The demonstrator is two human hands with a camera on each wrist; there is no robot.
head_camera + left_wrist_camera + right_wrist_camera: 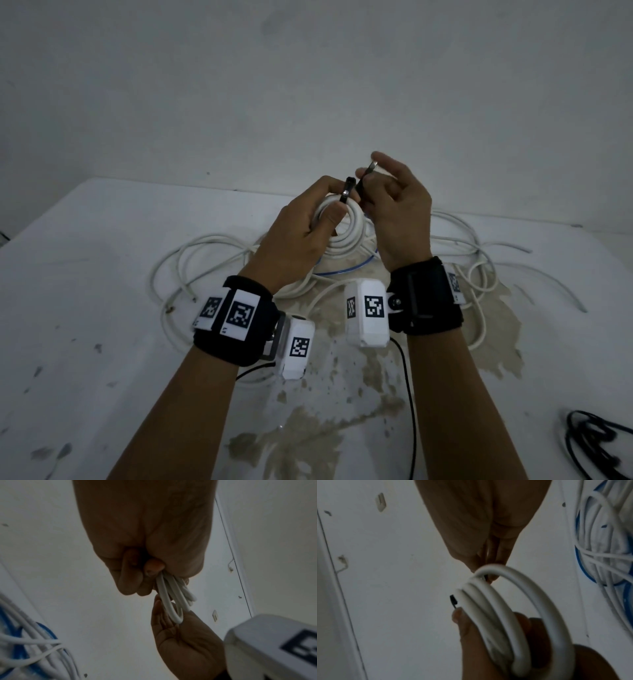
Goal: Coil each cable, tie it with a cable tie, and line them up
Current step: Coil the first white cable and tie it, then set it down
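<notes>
The coiled white cable (346, 226) is held up in the air above the desk (102, 274), between the two hands and in front of the person. Its loops lie stacked side by side, as the right wrist view shows (496, 608). A black cable tie (347, 190) crosses the top of the coil; its small head sticks out beside the loops (453, 600), and its free strap runs up to the right.

The left hand (301, 236) is curled round the near-left side of the coil, thumb on one side and fingers on the other, clamping the loops together (145, 566). The right hand (397, 212) is just beside it, touching the coil's right edge; its thumb and forefinger pinch the tie's strap (368, 173), while the other fingers hang loosely curled.

Below the hands, loose white cables (212, 250) sprawl over the desk in wide loops, with a thin blue cable (346, 270) among them. A black cable (596, 442) lies bunched at the desk's near-right corner. The desk's top is white, stained and chipped in patches.
</notes>
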